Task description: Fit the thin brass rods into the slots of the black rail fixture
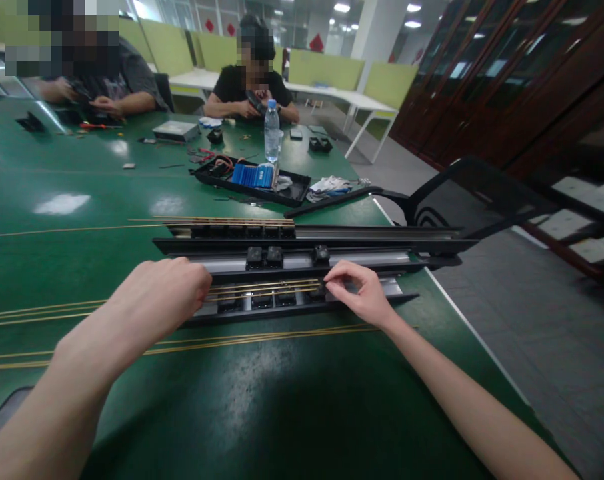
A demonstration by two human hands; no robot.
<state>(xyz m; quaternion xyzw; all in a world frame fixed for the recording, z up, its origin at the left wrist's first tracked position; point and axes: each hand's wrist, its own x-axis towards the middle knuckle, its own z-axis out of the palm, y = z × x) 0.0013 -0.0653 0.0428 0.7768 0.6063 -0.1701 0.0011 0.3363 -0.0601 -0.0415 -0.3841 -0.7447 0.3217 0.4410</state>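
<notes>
Several thin brass-coloured rods (282, 287) lie over the nearest black channel (302, 311), which holds several small black blocks (261, 299). My left hand (169, 293) is closed around these rods at the channel's left part. At their right ends, my right hand (355, 287) pinches with thumb and forefinger beside a black block; whether a rod tip is between the fingers is too small to tell. Just behind, a second channel (362, 259) carries three black blocks (275, 257). The farthest channel (382, 233) has more rods (222, 221) along its left half.
More rods (242, 337) lie on the green table (282, 413) in front. Behind the channels are a black tray (297, 190) with a blue item, a bottle (271, 133), a white cloth (329, 187) and a chair (477, 193). Two people sit across the table.
</notes>
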